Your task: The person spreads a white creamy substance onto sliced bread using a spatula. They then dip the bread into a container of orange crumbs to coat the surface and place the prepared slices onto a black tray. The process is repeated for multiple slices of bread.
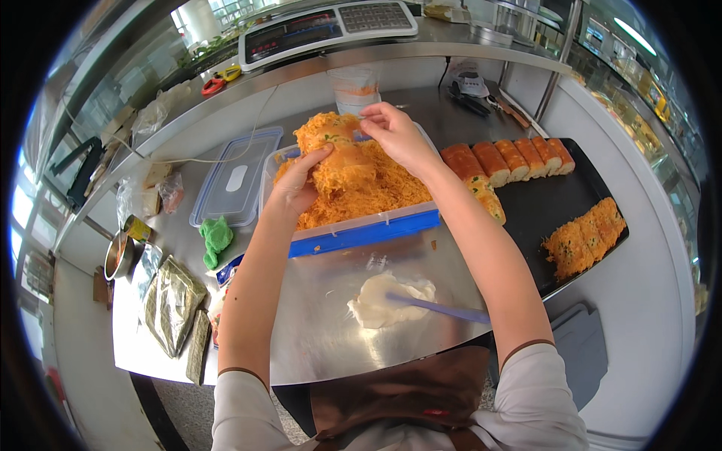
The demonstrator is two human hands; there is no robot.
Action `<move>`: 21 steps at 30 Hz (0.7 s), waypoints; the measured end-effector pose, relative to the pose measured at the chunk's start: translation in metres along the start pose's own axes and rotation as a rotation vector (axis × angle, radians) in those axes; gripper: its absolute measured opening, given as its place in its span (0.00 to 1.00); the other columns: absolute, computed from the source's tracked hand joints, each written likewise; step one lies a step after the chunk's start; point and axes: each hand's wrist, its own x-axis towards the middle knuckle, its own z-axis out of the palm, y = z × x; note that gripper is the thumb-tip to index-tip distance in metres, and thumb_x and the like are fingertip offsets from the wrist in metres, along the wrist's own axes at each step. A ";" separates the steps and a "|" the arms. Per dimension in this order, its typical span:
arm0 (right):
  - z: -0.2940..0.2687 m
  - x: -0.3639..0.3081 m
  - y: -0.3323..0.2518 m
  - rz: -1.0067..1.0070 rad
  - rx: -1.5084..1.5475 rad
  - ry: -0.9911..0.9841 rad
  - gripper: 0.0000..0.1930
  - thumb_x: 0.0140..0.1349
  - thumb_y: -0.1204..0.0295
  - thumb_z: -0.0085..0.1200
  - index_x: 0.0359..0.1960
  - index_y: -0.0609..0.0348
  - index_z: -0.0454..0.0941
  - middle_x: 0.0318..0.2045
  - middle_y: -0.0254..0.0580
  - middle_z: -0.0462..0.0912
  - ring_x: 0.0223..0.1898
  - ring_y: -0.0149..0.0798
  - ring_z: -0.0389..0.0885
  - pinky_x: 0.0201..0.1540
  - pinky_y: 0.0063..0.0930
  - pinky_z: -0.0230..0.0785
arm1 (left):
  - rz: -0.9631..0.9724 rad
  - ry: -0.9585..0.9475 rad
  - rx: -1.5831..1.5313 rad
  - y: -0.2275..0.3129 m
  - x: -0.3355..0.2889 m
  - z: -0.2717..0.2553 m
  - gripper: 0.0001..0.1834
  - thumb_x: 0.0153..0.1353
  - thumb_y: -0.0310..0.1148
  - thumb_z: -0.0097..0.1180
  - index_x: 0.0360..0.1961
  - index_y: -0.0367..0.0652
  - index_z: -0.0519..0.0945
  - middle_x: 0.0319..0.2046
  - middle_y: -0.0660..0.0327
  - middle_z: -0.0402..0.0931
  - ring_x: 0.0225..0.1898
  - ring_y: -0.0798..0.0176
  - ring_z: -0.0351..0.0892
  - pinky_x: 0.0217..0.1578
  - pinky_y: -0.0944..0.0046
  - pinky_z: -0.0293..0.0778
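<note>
Above a clear plastic tub [342, 234] of orange shredded floss [395, 184], my left hand [302, 184] grips a floss-coated bread roll [331, 137], thumb on its near side. My right hand [397, 135] is at the roll's far right end, fingers drawn together; whether they pinch bread or loose floss cannot be made out. A blue strip runs along the tub's front wall. On the steel table nearer me lies a smear of white cream [376, 301], with a lavender spatula [440, 307] resting in it.
A black tray [526, 218] on the right holds brown-topped bread rolls [511, 159] and floss-coated pieces [585, 239]. Left are a tub lid [235, 177], green cloth [216, 240] and seaweed pack [174, 304]. A scale [327, 34] stands on the overhead shelf.
</note>
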 end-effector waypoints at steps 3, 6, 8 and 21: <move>-0.002 0.011 0.014 0.078 0.142 -0.030 0.12 0.69 0.71 0.56 0.50 0.64 0.75 0.44 0.40 0.82 0.42 0.32 0.83 0.48 0.26 0.72 | -0.018 0.115 0.019 0.004 -0.008 0.015 0.24 0.60 0.37 0.68 0.56 0.43 0.78 0.53 0.59 0.80 0.57 0.58 0.78 0.59 0.54 0.72; -0.003 0.007 0.011 0.162 0.269 0.057 0.10 0.68 0.72 0.57 0.47 0.63 0.77 0.42 0.40 0.82 0.42 0.31 0.83 0.46 0.26 0.73 | -0.071 0.023 -0.078 0.008 0.000 0.008 0.25 0.61 0.39 0.67 0.57 0.42 0.77 0.54 0.58 0.80 0.57 0.56 0.78 0.60 0.53 0.72; -0.001 0.009 0.016 0.156 0.330 0.040 0.09 0.68 0.72 0.57 0.45 0.63 0.78 0.41 0.40 0.82 0.42 0.31 0.83 0.45 0.25 0.74 | -0.070 -0.009 -0.076 0.009 0.001 0.007 0.26 0.62 0.40 0.67 0.58 0.42 0.77 0.55 0.57 0.80 0.58 0.55 0.78 0.60 0.52 0.72; -0.027 0.010 0.033 0.057 0.048 0.021 0.07 0.68 0.71 0.55 0.41 0.62 0.80 0.34 0.35 0.82 0.36 0.28 0.78 0.39 0.25 0.70 | -0.090 -0.035 -0.192 0.009 -0.004 0.023 0.27 0.67 0.46 0.60 0.62 0.45 0.75 0.59 0.55 0.77 0.59 0.53 0.77 0.61 0.48 0.72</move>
